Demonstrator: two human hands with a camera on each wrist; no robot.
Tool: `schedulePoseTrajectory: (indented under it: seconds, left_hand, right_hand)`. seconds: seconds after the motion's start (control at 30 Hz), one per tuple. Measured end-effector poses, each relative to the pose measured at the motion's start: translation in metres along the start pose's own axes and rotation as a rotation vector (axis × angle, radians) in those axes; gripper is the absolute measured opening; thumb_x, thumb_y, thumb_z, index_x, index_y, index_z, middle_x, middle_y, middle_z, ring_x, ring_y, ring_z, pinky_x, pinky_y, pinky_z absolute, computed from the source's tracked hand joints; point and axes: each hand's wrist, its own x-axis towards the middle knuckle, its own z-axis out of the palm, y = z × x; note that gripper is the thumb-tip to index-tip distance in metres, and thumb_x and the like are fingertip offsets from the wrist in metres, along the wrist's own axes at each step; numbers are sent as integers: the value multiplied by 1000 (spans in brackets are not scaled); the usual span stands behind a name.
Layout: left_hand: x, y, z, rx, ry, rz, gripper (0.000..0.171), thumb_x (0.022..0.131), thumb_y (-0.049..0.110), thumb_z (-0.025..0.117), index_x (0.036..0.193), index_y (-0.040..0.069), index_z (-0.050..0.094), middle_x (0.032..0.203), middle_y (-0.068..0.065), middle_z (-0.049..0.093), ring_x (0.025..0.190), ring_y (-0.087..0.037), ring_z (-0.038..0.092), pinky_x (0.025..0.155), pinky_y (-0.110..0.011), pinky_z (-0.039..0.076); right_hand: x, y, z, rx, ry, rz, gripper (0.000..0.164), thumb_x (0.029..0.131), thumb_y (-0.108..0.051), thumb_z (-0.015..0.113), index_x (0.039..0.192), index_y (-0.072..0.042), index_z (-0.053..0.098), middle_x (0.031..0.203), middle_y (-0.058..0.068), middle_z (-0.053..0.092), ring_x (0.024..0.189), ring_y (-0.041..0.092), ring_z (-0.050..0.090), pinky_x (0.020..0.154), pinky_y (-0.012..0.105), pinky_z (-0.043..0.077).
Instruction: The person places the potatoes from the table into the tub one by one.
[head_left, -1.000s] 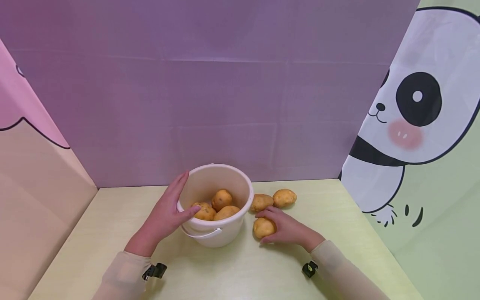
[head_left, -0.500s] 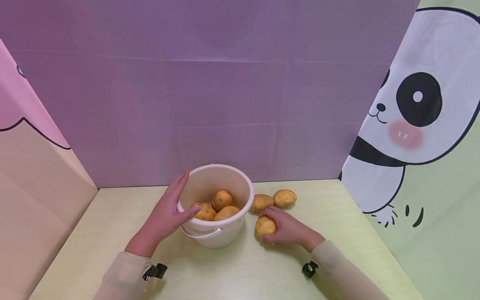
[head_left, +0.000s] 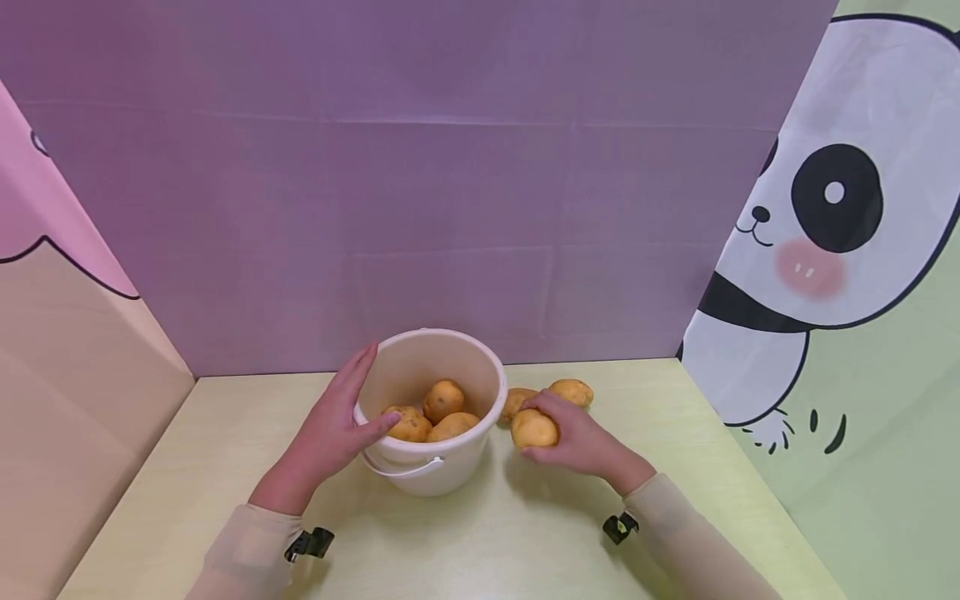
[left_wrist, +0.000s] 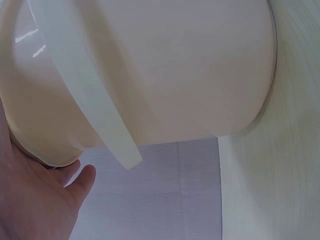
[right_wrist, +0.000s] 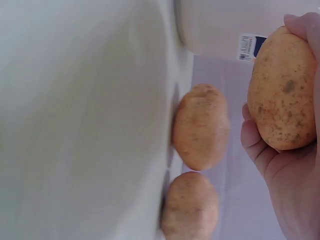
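In the head view, my right hand (head_left: 577, 442) grips a potato (head_left: 534, 429) above the table, to the right of a pale plastic bucket (head_left: 442, 471). The right wrist view shows this potato's brown-speckled skin, fingers and thumb wrapped about it. My left hand (head_left: 326, 437) holds the bucket by its left rim, thumb laid over the near edge and fingers along the outer side. Inside the bucket lie a potato (head_left: 443, 401) at the back and two nearer ones, a left potato (head_left: 409, 423) and a right potato (head_left: 453, 426).
Beside the bucket, behind my right hand, two more potatoes rest on the pale wooden table (head_left: 465, 550): a potato (right_wrist: 201, 127) and another potato (right_wrist: 191, 207). The bucket's white handle (head_left: 408, 472) hangs at its front. A purple backdrop (head_left: 450, 208) stands at the table's back edge.
My right hand has closed round the nearest potato and raised it off the table, slightly away from me. The left hand and bucket have stayed in place.
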Motion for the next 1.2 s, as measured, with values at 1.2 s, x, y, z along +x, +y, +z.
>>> schedulePoseTrajectory:
  seconds: [1.2]
  left_hand:
    - [1,1,0,4,-7,-25,105,98,46,81,178,13,22,182,-16,23,163,-50,26,117,-76,39]
  right_hand:
    - [42,-35,-43,26,162,1,45,90,-22,92,130,-12,72,117,0,71,96,21,67,78,37,62]
